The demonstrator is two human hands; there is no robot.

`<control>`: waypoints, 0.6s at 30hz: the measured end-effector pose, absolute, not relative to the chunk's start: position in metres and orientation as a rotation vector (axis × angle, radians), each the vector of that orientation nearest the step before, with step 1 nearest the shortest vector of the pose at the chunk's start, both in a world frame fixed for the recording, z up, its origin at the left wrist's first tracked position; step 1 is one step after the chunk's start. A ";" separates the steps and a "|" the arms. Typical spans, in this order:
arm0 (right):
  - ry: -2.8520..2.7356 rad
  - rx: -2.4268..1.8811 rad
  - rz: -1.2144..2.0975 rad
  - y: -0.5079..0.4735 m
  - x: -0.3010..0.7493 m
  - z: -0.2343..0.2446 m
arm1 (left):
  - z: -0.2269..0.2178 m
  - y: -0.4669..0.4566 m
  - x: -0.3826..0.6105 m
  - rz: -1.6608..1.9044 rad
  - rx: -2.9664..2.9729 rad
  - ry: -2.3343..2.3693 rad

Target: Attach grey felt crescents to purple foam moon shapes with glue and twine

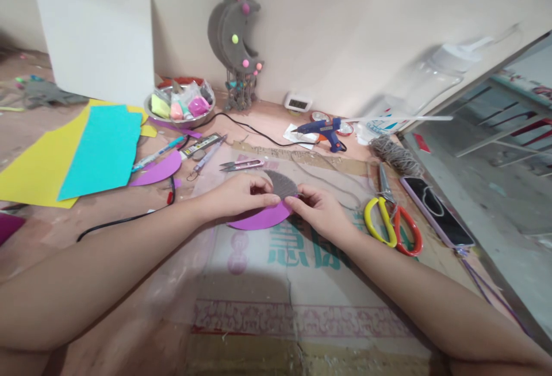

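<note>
Both hands meet over a purple half-round foam piece (263, 218) that lies on a flattened cardboard sheet (302, 284). A grey, rough-textured piece (282, 183) sits on top of the purple one. My left hand (235, 195) presses down on the two pieces from the left with curled fingers. From the right, my right hand (319, 209) pinches the edge where grey meets purple. Part of both pieces is hidden under the fingers.
Yellow and red scissors (390, 223), a phone (435, 209) and a twine ball (394, 154) lie to the right. A blue glue gun (325, 130), small snips (239, 164), pens, a bowl of supplies (181, 106) and yellow and teal foam sheets (101, 149) sit behind and left.
</note>
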State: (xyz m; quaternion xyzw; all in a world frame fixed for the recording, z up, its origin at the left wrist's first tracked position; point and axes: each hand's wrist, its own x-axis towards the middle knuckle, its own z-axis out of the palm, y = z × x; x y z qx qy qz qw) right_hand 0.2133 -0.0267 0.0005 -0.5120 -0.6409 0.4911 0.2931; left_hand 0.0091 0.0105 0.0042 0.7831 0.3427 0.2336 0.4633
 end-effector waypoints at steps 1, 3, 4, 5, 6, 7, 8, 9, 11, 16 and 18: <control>-1.703 -1.367 1.300 -0.027 0.213 0.001 | 0.004 0.011 0.009 0.577 1.929 0.829; -1.688 -1.361 1.305 -0.027 0.212 0.003 | 0.004 0.011 0.009 0.587 1.938 0.815; -1.688 -1.358 1.311 -0.027 0.212 0.004 | 0.004 0.012 0.009 0.587 1.942 0.816; -1.695 -1.353 1.314 -0.027 0.212 0.004 | 0.004 0.012 0.009 0.585 1.944 0.820; -1.704 -1.348 1.315 -0.027 0.212 0.004 | 0.004 0.012 0.009 0.581 1.944 0.827; -1.713 -1.344 1.317 -0.027 0.212 0.005 | 0.004 0.012 0.009 0.577 1.940 0.834; -1.719 -1.339 1.321 -0.027 0.213 0.005 | 0.004 0.011 0.009 0.571 1.935 0.837; -1.718 -1.333 1.328 -0.027 0.213 0.004 | 0.005 0.011 0.008 0.564 1.930 0.838; -1.711 -1.328 1.347 -0.027 0.213 0.004 | 0.005 0.011 0.008 0.554 1.926 0.836; -1.743 -1.328 1.326 -0.027 0.214 0.002 | 0.007 0.010 0.009 0.543 1.945 0.848; -1.750 -1.324 1.324 -0.027 0.214 0.003 | 0.007 0.009 0.009 0.546 1.960 0.865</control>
